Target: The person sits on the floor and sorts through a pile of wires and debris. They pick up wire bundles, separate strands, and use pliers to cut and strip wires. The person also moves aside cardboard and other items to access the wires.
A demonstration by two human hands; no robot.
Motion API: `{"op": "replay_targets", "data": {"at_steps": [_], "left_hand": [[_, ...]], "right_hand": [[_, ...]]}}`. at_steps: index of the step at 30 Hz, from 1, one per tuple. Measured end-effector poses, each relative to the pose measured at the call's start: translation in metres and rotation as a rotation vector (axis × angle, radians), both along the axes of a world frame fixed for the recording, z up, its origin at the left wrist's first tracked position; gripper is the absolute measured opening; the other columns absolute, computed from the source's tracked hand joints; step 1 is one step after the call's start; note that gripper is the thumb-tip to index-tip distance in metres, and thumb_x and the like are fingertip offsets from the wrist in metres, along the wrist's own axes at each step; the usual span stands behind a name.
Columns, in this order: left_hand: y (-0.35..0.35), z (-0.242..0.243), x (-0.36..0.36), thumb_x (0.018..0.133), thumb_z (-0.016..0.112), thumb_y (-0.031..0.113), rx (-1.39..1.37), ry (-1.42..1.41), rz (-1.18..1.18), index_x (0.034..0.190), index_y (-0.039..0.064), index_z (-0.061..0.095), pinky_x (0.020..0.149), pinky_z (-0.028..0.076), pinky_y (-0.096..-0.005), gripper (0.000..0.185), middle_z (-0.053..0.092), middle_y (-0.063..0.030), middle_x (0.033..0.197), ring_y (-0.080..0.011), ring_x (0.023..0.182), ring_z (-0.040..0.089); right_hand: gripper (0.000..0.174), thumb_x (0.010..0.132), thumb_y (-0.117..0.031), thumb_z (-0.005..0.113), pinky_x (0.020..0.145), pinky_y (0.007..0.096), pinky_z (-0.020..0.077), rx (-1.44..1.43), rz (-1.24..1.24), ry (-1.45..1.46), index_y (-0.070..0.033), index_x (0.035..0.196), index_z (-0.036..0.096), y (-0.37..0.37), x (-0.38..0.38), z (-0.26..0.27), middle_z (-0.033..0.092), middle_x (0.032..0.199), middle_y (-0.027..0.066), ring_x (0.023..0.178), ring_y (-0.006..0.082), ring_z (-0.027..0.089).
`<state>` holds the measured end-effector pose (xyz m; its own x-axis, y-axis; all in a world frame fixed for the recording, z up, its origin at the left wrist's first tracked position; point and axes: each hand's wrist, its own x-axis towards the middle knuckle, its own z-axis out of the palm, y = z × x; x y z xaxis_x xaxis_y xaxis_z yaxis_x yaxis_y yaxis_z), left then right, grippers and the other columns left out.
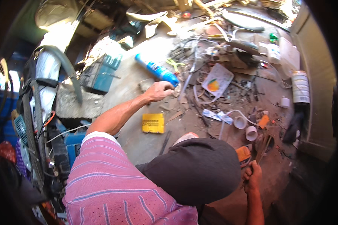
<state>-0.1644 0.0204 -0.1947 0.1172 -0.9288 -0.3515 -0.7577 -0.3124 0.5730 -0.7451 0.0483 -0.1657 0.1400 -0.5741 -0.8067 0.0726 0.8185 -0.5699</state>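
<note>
My left hand [159, 91] reaches out over the floor with its fingers curled, close to the lower end of a blue spray can [157, 69] that lies on its side. A small pale scrap [176, 91] shows at the fingertips; whether the fingers pinch it is not clear. Low on the right, my right hand [253, 175] is closed around a bundle of thin brown sticks [263, 147], like a hand broom, which points at the floor. Between my arms, a dark clothed knee [191, 171] covers part of the floor.
A yellow box [153, 123] lies near my left forearm. Rubbish with plastic strips and a fruit-printed white container [218, 79] spreads ahead. White plastic cups [251, 133] and an orange packet [243, 154] lie rightward. A concrete block [79, 101] and teal case [107, 73] stand left; a door [315, 76] bounds the right.
</note>
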Motion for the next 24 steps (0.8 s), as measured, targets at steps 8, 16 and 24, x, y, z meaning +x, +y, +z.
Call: {"op": "replay_targets", "data": {"at_steps": [8, 16, 24], "left_hand": [[0.166, -0.043, 0.033, 0.082, 0.074, 0.05, 0.376, -0.239, 0.28, 0.099, 0.0, 0.065, 0.076, 0.053, -0.0407, 0.053, 0.07, -0.0183, 0.09, -0.0279, 0.087, 0.069], [0.066, -0.085, -0.036, 0.088, 0.071, 0.037, 0.237, 0.416, 0.405, 0.096, 0.004, 0.062, 0.064, 0.047, -0.0328, 0.036, 0.06, -0.0034, 0.081, -0.0146, 0.073, 0.057], [-0.109, 0.083, -0.278, 0.086, 0.073, 0.052, 0.255, 0.873, -0.463, 0.125, 0.006, 0.054, 0.08, 0.05, -0.0313, 0.064, 0.06, -0.0059, 0.106, -0.0182, 0.096, 0.061]], "right_hand": [[0.027, 0.1, -0.039, 0.054, 0.039, 0.0223, 0.0256, 0.018, 0.145, 0.093, -0.015, 0.088, 0.052, -0.006, 0.033, 0.012, 0.038, 0.059, -0.0064, 0.044, 0.0049, 0.032], [0.036, 0.093, -0.033, 0.062, 0.076, 0.0403, 0.0519, -0.385, 0.407, 0.253, -0.002, 0.111, 0.063, -0.023, 0.017, 0.035, 0.065, 0.091, 0.012, 0.084, 0.0224, 0.065], [0.035, 0.084, -0.03, 0.061, 0.077, 0.0449, 0.0509, -0.876, 0.245, 0.472, 0.003, 0.096, 0.064, -0.033, -0.04, 0.115, 0.069, 0.086, 0.0243, 0.084, 0.0344, 0.07]]}}
